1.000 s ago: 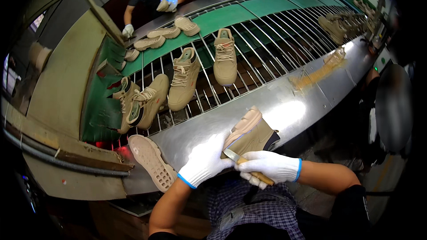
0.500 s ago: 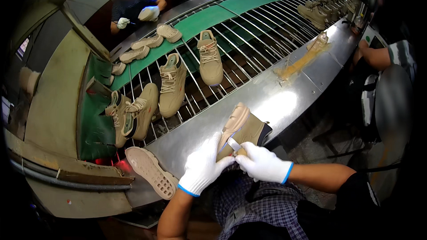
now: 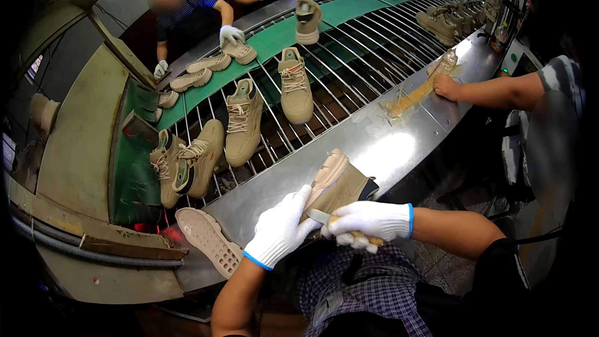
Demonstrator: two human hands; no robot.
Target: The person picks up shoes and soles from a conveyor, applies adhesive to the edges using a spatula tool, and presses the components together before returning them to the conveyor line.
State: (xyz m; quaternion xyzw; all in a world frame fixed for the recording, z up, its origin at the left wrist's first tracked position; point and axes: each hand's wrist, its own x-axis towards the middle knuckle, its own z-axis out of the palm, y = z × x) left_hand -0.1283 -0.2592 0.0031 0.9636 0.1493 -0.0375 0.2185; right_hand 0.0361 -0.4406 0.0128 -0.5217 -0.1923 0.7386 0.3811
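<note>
My left hand [image 3: 282, 228], in a white knit glove with a blue cuff, grips a tan shoe [image 3: 349, 188]. The shoe is on its side over the metal edge, its pale sole [image 3: 331, 171] turned up and left. My right hand [image 3: 368, 221], gloved alike, is closed around the wooden handle of a tool with a flat greyish end [image 3: 319, 216]. That end lies against the shoe, close to my left fingers; its exact kind is unclear. Left of my left hand, a loose beige sole [image 3: 209, 237] rests on the metal ledge.
Tan shoes [image 3: 243, 118] stand on the metal-rod conveyor [image 3: 349, 81] ahead. Loose soles [image 3: 209, 62] lie along its green belt [image 3: 349, 12]. Two people work across it. At right, another person's hand [image 3: 446, 86] touches the metal ledge [image 3: 399, 143] near a yellowish stained strip.
My right hand has turned, with the tool's handle now showing below it. Across the belt, a worker's hand has come down onto a sole. Another shoe stands on the belt; a hand reached in from the right.
</note>
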